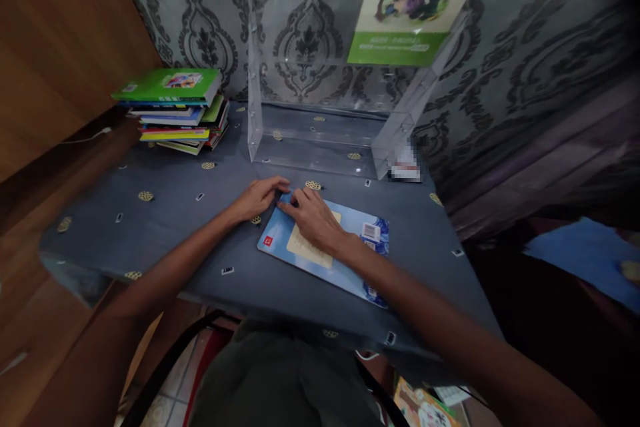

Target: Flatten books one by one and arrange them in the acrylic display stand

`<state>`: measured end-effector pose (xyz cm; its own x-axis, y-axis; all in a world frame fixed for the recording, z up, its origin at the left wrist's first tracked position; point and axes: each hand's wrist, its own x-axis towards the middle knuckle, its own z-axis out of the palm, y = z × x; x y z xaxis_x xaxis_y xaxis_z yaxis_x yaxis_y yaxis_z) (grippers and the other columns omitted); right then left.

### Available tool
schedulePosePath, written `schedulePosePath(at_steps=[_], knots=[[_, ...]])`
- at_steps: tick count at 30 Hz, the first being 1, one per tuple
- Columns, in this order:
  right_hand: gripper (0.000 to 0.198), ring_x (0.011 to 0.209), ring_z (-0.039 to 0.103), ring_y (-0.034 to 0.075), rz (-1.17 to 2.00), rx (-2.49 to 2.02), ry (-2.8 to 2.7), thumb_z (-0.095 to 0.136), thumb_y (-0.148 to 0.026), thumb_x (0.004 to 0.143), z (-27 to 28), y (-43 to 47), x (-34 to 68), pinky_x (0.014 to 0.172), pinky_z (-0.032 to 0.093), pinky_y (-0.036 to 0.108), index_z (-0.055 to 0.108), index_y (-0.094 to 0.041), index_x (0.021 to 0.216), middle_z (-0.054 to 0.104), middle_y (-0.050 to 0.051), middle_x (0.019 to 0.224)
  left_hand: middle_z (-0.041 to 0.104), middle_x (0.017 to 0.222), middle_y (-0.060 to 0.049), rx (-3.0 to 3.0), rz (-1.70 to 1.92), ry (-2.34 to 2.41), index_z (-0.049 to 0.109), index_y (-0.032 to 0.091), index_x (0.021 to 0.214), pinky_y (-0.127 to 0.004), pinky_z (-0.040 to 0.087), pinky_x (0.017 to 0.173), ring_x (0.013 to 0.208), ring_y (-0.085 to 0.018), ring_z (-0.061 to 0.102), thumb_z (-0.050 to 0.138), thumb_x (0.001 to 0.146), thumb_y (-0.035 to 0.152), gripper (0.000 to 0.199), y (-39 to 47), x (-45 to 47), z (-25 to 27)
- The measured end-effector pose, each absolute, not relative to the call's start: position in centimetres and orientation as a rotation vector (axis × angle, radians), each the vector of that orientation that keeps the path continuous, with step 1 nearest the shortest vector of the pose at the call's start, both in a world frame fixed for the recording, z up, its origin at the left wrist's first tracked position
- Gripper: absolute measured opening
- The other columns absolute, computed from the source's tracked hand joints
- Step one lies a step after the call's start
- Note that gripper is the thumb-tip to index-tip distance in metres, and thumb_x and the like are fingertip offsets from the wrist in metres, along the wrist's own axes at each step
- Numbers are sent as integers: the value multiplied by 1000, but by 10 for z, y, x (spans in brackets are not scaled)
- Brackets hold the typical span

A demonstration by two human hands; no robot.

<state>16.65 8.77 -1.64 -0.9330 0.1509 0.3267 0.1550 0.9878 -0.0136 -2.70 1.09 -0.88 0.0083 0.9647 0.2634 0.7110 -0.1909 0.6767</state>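
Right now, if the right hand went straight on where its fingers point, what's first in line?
Probably the left hand, just past the fingertips of the right hand, which lies over the blue book. Relative heights are unclear from this view.

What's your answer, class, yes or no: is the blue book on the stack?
No, the blue book lies on the table, under the right hand.
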Motion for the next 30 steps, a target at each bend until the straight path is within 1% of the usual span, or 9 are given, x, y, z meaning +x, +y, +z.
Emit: schedulePosePath(at_steps=[4,7,11,16,19,21,24,26,30], knots=[[37,90,43,24,85,-59,-2833,43,-9,100,-13,65,178,81,39,36,68,-22,123,54,9,99,77,115,-5,1935,996,1725,60,17,122,-37,50,103,112,-17,70,40,86,6,43,7,-26,-12],[36,89,44,23,151,52,-2849,45,-8,99,-9,44,188,81,40,36,67,-22,125,55,9,97,78,113,-4,1935,1007,1749,61,18,121,-37,51,102,110,-16,70,41,86,5,42,8,-26,-14],[40,91,44,24,130,118,-2883,49,-8,97,-6,25,195,84,42,38,64,-24,131,55,9,98,78,110,-4,1960,1037,1762,62,17,118,-37,51,100,108,-16,71,41,87,5,40,10,-25,-17],[37,92,45,25,99,132,-2901,50,-13,99,-6,21,195,84,43,40,65,-26,131,55,9,98,78,111,-5,2013,977,1836,61,17,120,-36,52,98,106,-17,71,42,91,11,35,5,-17,-11],[35,94,46,25,99,137,-2904,49,-16,101,-4,21,197,85,44,41,64,-25,131,56,10,99,74,120,-8,2108,799,1976,60,17,122,-43,48,104,115,-22,67,46,97,23,30,-6,-2,-6],[34,97,47,25,116,144,-2902,48,-17,102,-3,20,200,87,44,42,64,-25,130,57,11,103,70,129,-12,2149,654,2086,58,16,129,-48,43,109,127,-27,60,45,100,33,35,-16,10,-5],[33,104,49,25,193,142,-2888,49,-17,101,-2,19,207,92,45,43,63,-24,130,59,12,113,57,146,-16,2172,508,2179,50,15,141,-52,35,115,143,-30,45,39,103,38,45,-28,22,-10],[36,108,49,24,276,122,-2865,49,-13,100,-2,18,214,97,46,44,60,-22,133,60,12,118,52,151,-15,2193,447,2194,48,15,143,-54,33,116,146,-31,40,35,105,39,47,-32,25,-14],[42,116,50,24,384,26,-2784,45,-8,98,-5,15,228,102,46,46,54,-18,138,60,14,127,52,152,-15,2266,390,2199,52,14,139,-53,32,116,146,-31,39,33,105,40,47,-32,26,-15]])
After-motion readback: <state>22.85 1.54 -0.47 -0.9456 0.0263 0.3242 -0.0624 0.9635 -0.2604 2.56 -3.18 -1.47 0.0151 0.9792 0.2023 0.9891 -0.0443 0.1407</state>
